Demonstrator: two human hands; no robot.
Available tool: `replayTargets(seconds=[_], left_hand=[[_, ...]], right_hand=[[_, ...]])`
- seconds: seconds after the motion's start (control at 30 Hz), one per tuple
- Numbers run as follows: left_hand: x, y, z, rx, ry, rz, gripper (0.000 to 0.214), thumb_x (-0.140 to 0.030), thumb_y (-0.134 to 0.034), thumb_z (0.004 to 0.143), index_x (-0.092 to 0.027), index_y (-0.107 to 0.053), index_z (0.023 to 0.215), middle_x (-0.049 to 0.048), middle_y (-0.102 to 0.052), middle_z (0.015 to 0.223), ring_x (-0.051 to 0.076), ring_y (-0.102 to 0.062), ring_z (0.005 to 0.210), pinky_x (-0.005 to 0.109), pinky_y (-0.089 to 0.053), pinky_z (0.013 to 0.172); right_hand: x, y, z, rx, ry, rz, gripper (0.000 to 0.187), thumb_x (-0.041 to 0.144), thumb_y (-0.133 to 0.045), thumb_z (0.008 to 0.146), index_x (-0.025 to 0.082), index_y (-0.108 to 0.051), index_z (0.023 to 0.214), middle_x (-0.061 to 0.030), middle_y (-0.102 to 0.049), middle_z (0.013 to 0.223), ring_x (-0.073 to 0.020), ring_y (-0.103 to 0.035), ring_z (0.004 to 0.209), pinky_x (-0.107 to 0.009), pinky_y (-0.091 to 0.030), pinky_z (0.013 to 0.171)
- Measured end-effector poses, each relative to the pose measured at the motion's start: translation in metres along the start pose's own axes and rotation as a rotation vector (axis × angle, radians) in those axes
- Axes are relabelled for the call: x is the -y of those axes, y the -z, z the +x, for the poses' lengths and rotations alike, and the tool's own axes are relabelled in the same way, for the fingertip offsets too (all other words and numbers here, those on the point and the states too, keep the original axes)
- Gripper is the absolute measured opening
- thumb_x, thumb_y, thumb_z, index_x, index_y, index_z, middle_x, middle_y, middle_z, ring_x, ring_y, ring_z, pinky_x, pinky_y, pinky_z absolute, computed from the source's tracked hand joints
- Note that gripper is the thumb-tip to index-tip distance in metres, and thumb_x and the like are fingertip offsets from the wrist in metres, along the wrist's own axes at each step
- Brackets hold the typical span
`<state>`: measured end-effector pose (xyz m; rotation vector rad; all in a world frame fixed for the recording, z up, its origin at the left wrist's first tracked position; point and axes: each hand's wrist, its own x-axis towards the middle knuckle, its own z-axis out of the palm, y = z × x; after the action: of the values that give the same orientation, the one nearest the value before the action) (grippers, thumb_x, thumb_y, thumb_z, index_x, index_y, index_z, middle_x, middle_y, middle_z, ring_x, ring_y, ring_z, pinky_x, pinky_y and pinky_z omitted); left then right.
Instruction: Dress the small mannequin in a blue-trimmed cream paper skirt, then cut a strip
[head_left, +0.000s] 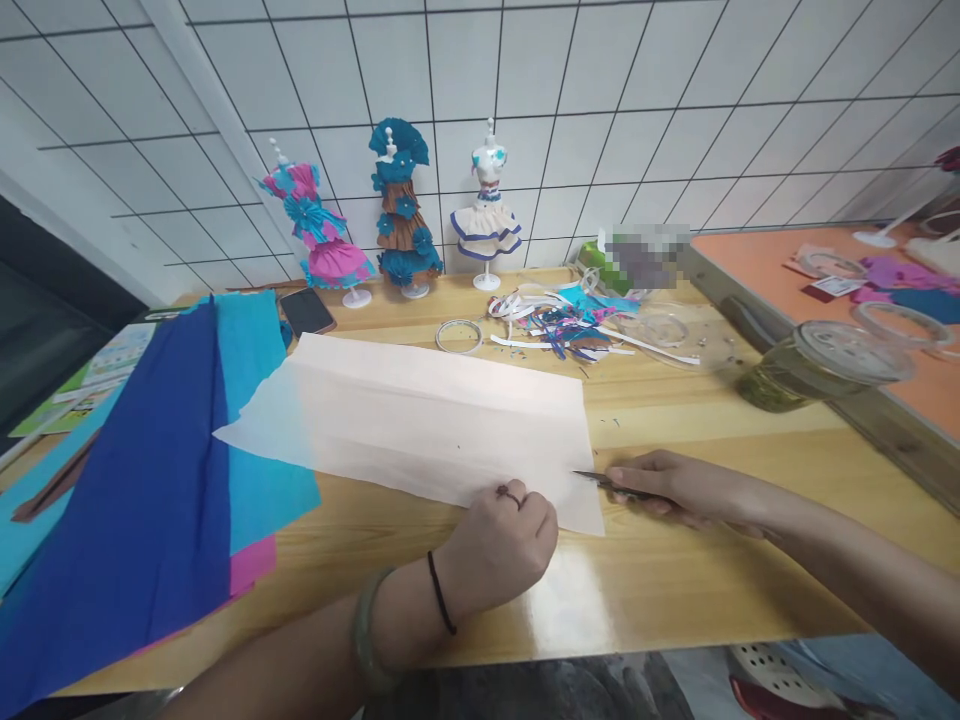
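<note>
A large sheet of white crepe paper (420, 420) lies across the wooden table. My left hand (504, 540) is closed at its near edge, the curled fingers gripping the paper toward the right end; the fingertips are partly hidden. A dark hair tie and a pale green bangle circle that wrist. In my right hand (675, 490) is a pair of scissors (600, 480), pointing left. Their tips lie over the sheet's right edge, near its lower right corner. Whether the blades are apart cannot be made out.
Blue crepe paper (150, 480) and turquoise crepe paper (262, 500) lie left, near a phone (307, 312). Three dressed mini mannequins (405, 215) stand along the tiled wall. Paper scraps (574, 322), a tape ring (459, 337) and a lidded jar (810, 370) lie farther back and right.
</note>
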<state>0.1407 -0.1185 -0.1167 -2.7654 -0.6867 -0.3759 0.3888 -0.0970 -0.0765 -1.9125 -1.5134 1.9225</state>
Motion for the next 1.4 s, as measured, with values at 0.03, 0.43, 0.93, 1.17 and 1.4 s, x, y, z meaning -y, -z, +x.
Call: replayTargets(seconds=[0.03,0.43,0.93,1.17,1.4], left_hand=[[0.000,0.000,0.000,-0.009,0.000,-0.003,0.012,-0.008,-0.044,0.084,-0.015,-0.046,0.075,0.0027,-0.047,0.068,0.017,-0.047,0.064,0.031,-0.036,0.053],[0.000,0.002,0.000,-0.027,-0.008,0.000,0.014,-0.007,-0.044,0.084,-0.015,-0.045,0.072,0.0027,-0.046,0.068,0.017,-0.046,0.061,0.031,-0.034,0.051],[-0.001,0.004,-0.001,0.003,0.003,-0.016,0.012,-0.007,-0.044,0.084,-0.015,-0.048,0.075,0.0031,-0.048,0.069,0.017,-0.046,0.063,0.031,-0.035,0.052],[-0.001,0.004,-0.001,0.018,0.009,-0.019,0.014,-0.007,-0.043,0.085,-0.014,-0.047,0.074,0.0033,-0.047,0.069,0.017,-0.047,0.064,0.031,-0.035,0.053],[0.001,0.004,0.002,0.070,-0.027,-0.046,0.015,-0.005,-0.041,0.085,-0.014,-0.048,0.075,0.0043,-0.049,0.070,0.017,-0.047,0.064,0.030,-0.036,0.053]], right_hand=[[0.000,0.000,0.000,0.003,0.012,0.002,0.050,0.067,-0.048,0.078,0.017,-0.051,0.077,0.0079,-0.033,0.052,-0.0040,-0.023,0.041,-0.018,-0.017,0.036],[-0.006,0.000,0.006,0.028,0.024,0.028,0.048,0.065,-0.050,0.079,0.017,-0.052,0.078,0.0083,-0.032,0.052,-0.0038,-0.020,0.042,-0.018,-0.012,0.037],[-0.001,0.000,0.006,0.024,0.023,0.007,0.049,0.065,-0.050,0.079,0.016,-0.053,0.079,0.0082,-0.033,0.052,-0.0036,-0.022,0.041,-0.018,-0.015,0.037],[0.003,0.002,0.000,0.004,-0.023,-0.013,0.050,0.066,-0.049,0.078,0.017,-0.053,0.076,0.0077,-0.034,0.051,-0.0035,-0.023,0.040,-0.017,-0.016,0.036],[-0.007,0.006,-0.010,0.020,-0.071,-0.033,0.051,0.066,-0.044,0.081,0.016,-0.054,0.081,0.0078,-0.035,0.052,-0.0024,-0.023,0.038,-0.016,-0.016,0.034]])
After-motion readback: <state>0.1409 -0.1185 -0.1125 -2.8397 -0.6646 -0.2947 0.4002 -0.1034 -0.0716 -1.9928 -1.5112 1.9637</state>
